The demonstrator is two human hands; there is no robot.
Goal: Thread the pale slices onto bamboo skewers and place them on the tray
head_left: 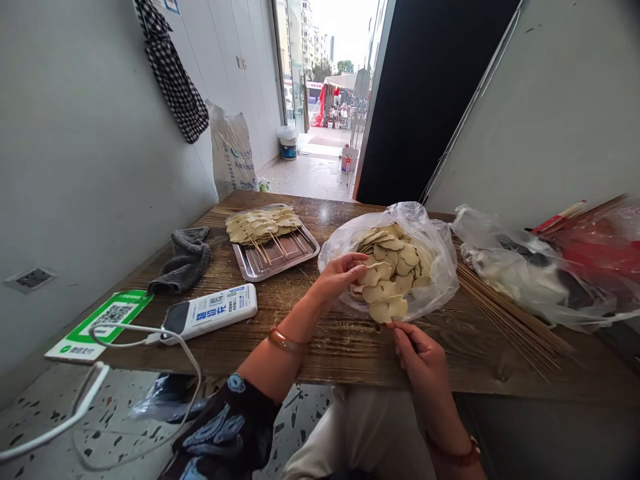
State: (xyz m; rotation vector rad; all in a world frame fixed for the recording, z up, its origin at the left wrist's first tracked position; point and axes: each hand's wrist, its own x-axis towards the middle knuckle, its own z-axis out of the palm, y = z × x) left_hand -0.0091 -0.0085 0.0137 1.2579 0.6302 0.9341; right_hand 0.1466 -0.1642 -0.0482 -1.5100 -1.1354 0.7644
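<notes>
My right hand [421, 352] is closed around the lower end of a bamboo skewer, most of which is hidden by the hand and the slices. Threaded along it are several thin, pale potato slices [388, 309], overlapping in a row. At the far end of that row, my left hand [341, 273] pinches the topmost slice between thumb and fingers. Just behind both hands is a clear plastic bag [440, 250], opened wide and full of loose potato slices [395, 250]. To the left, a metal tray [273, 265] bears finished skewers of slices [263, 225], their sticks pointing towards me.
Bare bamboo skewers [515, 317] lie in a bundle at the right, beside crumpled plastic bags [530, 273]. On the left are a grey cloth [185, 260], a white payment device [210, 313] with a cable, and a green QR card [103, 323]. The wooden table's front edge [350, 380] is close to me.
</notes>
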